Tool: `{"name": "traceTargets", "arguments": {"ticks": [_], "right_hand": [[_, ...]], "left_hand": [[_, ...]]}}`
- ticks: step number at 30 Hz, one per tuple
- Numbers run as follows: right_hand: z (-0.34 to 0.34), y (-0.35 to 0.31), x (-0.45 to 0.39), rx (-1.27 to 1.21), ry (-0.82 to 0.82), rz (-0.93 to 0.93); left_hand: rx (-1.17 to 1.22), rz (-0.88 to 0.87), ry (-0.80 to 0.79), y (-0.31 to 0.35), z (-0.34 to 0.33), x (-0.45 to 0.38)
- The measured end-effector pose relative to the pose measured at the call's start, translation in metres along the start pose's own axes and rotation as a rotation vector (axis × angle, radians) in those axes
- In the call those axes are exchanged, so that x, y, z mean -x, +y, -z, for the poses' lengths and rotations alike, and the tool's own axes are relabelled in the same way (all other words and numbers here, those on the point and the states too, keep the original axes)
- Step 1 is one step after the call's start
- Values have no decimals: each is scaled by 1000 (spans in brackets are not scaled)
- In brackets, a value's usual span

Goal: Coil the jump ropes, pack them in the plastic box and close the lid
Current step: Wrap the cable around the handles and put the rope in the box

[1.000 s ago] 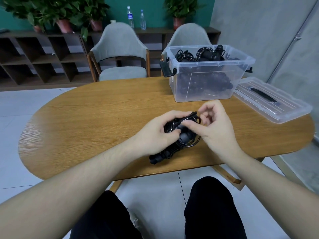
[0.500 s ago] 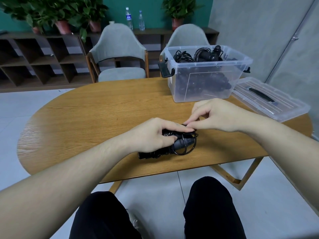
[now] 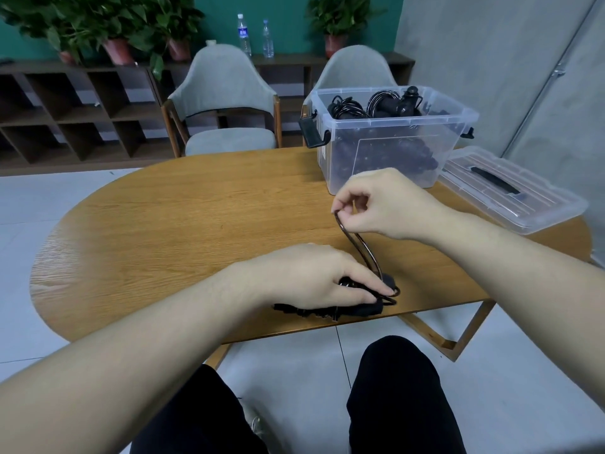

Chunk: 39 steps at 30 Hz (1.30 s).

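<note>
Two hands work one jump rope [image 3: 357, 244] at the near edge of the table [image 3: 183, 217]: the left hand [image 3: 314, 276] curls over the bundled handles and coils, pinning them to the wood, while the right hand [image 3: 376, 204] pinches a raised loop of cord, nearer the plastic box [image 3: 386, 149]. Thin and springy, that cord looks light but apt to uncoil, so gripping across the whole bundle seems wisest. Beside the box, on its right, lies the lid [image 3: 510, 191].

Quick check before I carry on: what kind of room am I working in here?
Probably an office lounge or meeting room: an oval wooden table, two grey upholstered chairs behind it, and a low dark wooden shelf unit topped with potted plants.
</note>
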State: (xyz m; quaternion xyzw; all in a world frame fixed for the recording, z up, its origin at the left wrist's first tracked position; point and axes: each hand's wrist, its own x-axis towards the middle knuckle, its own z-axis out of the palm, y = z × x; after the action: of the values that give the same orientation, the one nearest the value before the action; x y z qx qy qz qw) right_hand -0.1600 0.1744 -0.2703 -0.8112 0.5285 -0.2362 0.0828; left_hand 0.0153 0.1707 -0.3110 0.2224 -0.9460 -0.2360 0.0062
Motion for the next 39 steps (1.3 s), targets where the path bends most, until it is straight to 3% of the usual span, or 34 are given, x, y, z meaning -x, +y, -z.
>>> {"name": "traceTargets", "arguments": {"ticks": [4, 9, 14, 20, 25, 29, 31, 35, 39], "right_hand": [[-5, -4, -6, 17, 9, -25], [-13, -9, -8, -153, 67, -138], [-14, -16, -7, -333, 172, -169], [-10, -3, -8, -737, 258, -320], [-13, -11, -1, -966, 211, -301], [-15, -22, 4, -739, 142, -196], [-19, -29, 8, -608, 114, -172], [-28, -42, 15, -276, -19, -192], [-37, -42, 16, -161, -118, -313]], "left_hand": [[-61, 8, 7, -5, -4, -7], [-72, 63, -24, -12, -5, -6], [296, 35, 30, -23, -1, 0], [572, 135, -59, -34, 0, 11], [678, 347, 222, -38, -11, 3], [904, 547, 382, -42, -13, -3], [1084, 552, 397, -39, -11, -6], [1398, 614, 519, -38, -9, -8], [1483, 697, 684, -43, -11, -12]]}}
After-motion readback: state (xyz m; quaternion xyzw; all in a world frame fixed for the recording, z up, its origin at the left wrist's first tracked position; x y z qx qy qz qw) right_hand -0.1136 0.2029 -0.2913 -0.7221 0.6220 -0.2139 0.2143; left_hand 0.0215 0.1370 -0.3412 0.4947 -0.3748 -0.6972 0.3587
